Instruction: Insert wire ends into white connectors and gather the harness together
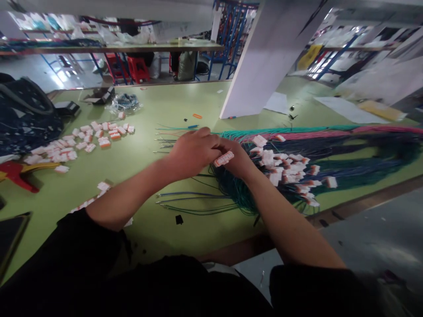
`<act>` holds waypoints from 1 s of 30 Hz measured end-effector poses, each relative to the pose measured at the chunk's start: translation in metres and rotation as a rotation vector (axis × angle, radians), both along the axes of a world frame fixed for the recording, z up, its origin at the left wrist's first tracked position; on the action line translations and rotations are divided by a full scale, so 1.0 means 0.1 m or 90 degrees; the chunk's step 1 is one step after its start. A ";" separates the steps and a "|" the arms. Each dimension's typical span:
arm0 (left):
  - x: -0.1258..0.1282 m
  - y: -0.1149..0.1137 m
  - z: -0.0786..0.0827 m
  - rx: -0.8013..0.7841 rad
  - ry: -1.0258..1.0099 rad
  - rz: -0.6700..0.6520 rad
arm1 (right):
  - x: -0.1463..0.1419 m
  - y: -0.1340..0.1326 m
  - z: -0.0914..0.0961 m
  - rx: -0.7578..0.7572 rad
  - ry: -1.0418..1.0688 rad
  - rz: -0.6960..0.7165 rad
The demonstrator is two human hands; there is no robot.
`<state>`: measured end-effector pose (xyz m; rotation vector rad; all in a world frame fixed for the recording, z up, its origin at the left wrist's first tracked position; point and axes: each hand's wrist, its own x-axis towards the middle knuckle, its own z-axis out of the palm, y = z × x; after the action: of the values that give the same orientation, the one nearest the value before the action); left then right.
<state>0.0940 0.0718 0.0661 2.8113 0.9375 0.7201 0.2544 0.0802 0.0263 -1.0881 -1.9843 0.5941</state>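
Note:
My right hand point(237, 159) is closed, and a small white and orange connector housing point(224, 158) shows at its fingers. Right against it is my left hand point(194, 152), its fingers curled in a pinch; what they hold is hidden. Beneath both hands runs a long bundle of green, pink and dark wires point(330, 132). Loose wire ends with metal terminals point(178, 195) lie spread on the green table point(158, 101). On the bundle, to the right of my hands, rests a heap of white and orange connectors point(291, 169) with wires.
More connector housings point(62, 147) are piled at the left, beside a red and yellow tool point(24, 171). A dark patterned bag point(26, 110) stands at the far left. A white post point(251, 66) rises from the table's far side. An orange ring-like piece point(197, 116) lies ahead.

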 end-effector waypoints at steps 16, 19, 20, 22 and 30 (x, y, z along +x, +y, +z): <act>0.09 0.16 -0.19 -0.492 -0.255 0.056 | -0.07 -0.84 -0.06 0.465 -0.496 0.017; 0.09 0.13 -0.15 -0.591 -0.243 0.062 | 0.02 -0.78 0.06 0.400 -0.478 -0.005; 0.09 0.13 -0.13 -0.603 -0.227 0.067 | 0.06 -0.75 0.11 0.370 -0.483 -0.028; 0.10 0.11 -0.11 -0.581 -0.195 0.066 | 0.11 -0.66 0.17 0.301 -0.513 -0.100; 0.17 0.09 -0.35 -0.431 -0.223 0.054 | 0.15 -0.35 0.05 0.119 -0.390 -0.117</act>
<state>0.1110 0.0812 0.0316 1.9976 0.9984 0.7028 0.2689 0.0448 0.0318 -1.4290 -2.3504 -0.0406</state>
